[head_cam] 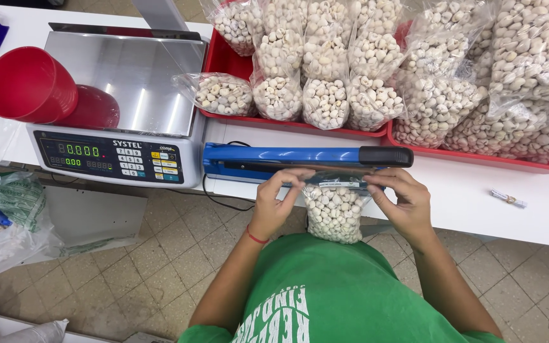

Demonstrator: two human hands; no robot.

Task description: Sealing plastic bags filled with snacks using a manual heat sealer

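Both hands pinch the top corners of a small clear bag of pale round seeds (333, 213), holding its mouth in the blue heat sealer (300, 157) at the table edge.

Left hand (274, 200) and right hand (401, 197) each close thumb and fingers on the film near the neck, the filled belly hanging free against the green shirt. It looks light but loose: thin, slippery, floppy plastic around hard seeds that would shift, so the taut top strip seems the sound place to grip. Sealed bags of the same seeds fill the red trays (223, 60); a red cup (30, 86) lies on the scale (122, 76).
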